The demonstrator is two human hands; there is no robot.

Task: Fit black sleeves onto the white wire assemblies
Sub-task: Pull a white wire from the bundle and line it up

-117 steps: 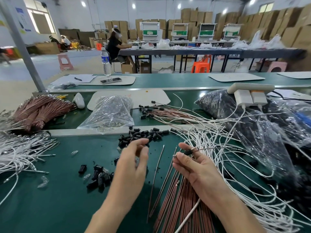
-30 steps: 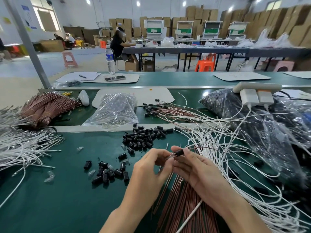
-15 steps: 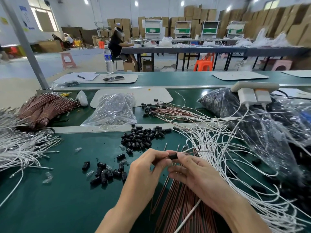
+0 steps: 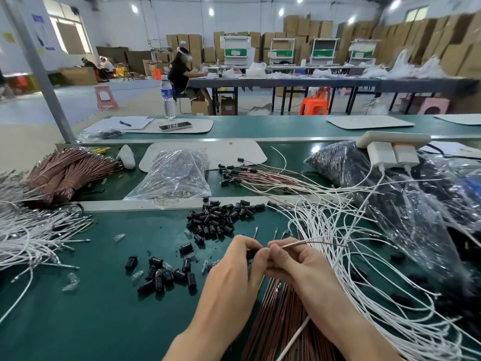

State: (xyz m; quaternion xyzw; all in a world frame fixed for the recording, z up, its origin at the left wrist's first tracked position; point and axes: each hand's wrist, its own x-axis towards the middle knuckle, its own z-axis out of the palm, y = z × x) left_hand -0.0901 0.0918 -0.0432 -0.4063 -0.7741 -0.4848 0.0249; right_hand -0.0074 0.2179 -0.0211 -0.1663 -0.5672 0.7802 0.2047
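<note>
A green bench is spread across the lower view. White wires are tangled over it from 3 to 5 o'clock of the hands, and another heap is seen at 9 o'clock. Dark bags are piled at 2 o'clock, a clear bag at 11 o'clock. Copper wires are laid at 6 o'clock, under the wrists. The left hand and right hand are brought together, fingertips touching. Loose sleeves are heaped at 12 o'clock, with a scatter at 9 o'clock. One sleeve is pinched by the left hand. A thin wire is pinched by the right and trails toward 3 o'clock, its end at the sleeve.
</note>
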